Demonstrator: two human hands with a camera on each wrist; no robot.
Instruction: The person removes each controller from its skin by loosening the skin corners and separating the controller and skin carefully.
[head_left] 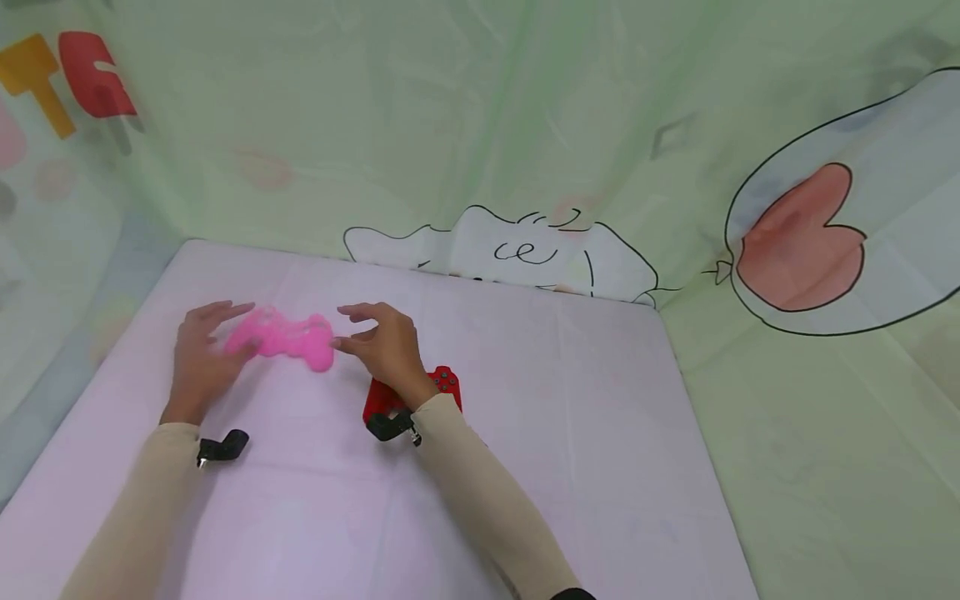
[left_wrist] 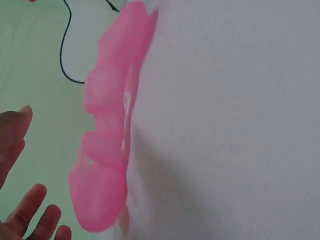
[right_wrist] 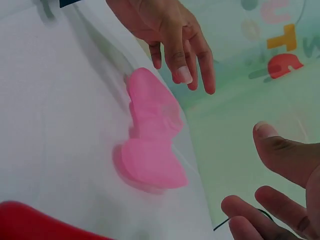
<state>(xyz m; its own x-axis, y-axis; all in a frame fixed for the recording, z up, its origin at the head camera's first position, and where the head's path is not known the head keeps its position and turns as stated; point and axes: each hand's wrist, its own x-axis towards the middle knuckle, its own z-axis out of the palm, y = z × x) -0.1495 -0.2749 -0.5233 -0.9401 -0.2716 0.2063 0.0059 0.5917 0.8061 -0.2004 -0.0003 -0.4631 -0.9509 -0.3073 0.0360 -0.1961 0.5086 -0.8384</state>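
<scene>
A pink, soft-looking cover shaped like a game controller [head_left: 288, 340] lies on the table between the two hands. My left hand [head_left: 202, 358] is at its left end, fingers spread and overlapping it in the head view. Seen from the right wrist, the left hand's fingers [right_wrist: 205, 60] hang over the cover with a gap below them. My right hand [head_left: 386, 350] is at the cover's right end, thumb and fingers apart and nothing between them. Under the right wrist sits a red game controller [head_left: 446, 382] with dark buttons, partly hidden by the wrist and its camera.
The table [head_left: 600, 467] has a pale cloth over it. Green sheeting [head_left: 420, 108] with printed drawings and letters rises behind the table and along its sides. Small black cameras [head_left: 232, 443] stick out from both wrists.
</scene>
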